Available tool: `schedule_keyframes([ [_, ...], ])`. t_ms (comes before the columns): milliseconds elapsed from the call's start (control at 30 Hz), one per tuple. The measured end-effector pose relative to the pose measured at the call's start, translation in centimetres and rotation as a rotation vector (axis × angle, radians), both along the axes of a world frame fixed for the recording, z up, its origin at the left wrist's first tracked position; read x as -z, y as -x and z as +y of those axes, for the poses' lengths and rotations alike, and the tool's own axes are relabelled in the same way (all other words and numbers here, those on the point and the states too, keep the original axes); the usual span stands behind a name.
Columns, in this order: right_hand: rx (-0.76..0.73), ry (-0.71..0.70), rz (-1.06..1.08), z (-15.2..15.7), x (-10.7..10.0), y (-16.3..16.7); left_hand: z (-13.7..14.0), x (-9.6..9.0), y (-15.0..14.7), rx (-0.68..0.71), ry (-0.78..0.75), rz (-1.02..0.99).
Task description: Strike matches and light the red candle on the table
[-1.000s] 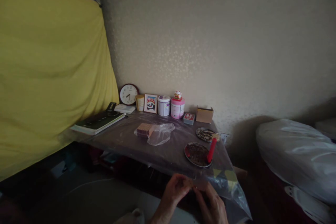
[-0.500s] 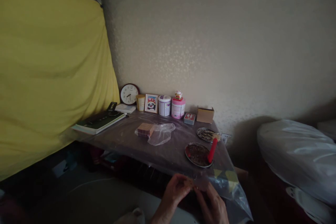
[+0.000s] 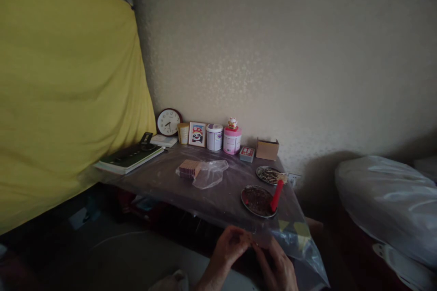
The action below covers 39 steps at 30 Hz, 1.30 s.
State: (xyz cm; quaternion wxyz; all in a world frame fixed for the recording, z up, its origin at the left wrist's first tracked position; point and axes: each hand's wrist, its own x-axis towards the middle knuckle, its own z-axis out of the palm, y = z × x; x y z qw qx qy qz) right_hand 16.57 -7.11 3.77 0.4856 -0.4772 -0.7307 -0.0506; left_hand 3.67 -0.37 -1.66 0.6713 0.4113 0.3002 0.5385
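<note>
At the front edge of the table my left hand and my right hand meet fingertip to fingertip. Both are pinched closed around something tiny that I cannot make out. Just beyond them lies an oval metal plate with dark contents, and a red candle-like stick leans upright at its right rim. Behind it, a second oval plate bears several thin pale sticks. A block of small brown-pink pieces rests in the middle, partly in a clear plastic bag.
Along the wall stand a clock, a yellow cup, a framed panda picture, two tins, a card box and a cardboard box. Books lie left. Clear plastic sheeting hangs over the right front corner.
</note>
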Motion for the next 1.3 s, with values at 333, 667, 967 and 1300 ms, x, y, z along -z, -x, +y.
schedule_keyframes([
  [333, 0.005, -0.007, -0.017, 0.0, 0.1, -0.1, 0.0, 0.2, 0.3, 0.039, -0.019, -0.038],
  [667, 0.021, 0.048, 0.011, 0.0, -0.1, 0.0, 0.2, 0.8, -0.1, 0.010, 0.024, -0.122],
  [967, -0.019, 0.138, 0.172, 0.1, 0.5, -0.1, -0.1, 0.2, 0.1, 0.017, 0.033, -0.127],
  [1300, 0.042, 0.324, 0.766, 0.9, 2.2, -1.7, -2.5, -2.6, 1.6, 0.132, 0.032, -0.182],
])
